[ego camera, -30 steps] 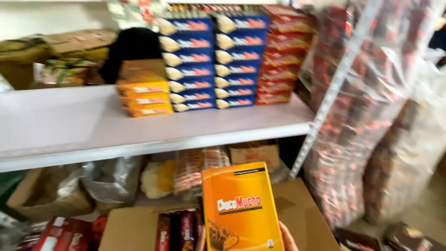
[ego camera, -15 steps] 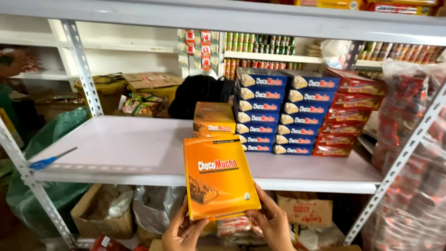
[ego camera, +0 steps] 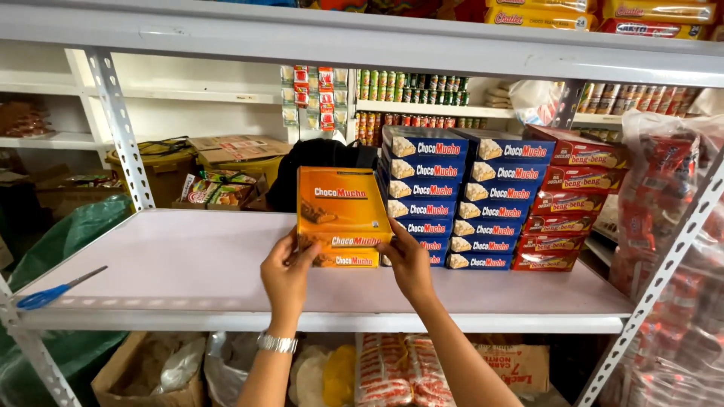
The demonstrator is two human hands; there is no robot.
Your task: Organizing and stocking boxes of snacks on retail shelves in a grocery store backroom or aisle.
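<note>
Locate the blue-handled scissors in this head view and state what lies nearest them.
The blue-handled scissors lie at the far left front edge of the white shelf board, beside the grey perforated upright and above the green plastic sheet.

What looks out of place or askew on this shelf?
A blue-handled tool, perhaps scissors, lies loose at the shelf's front left edge, far from the stock. The orange box in both hands sits slightly tilted on its stack. Nothing looks spilled or damaged.
</note>
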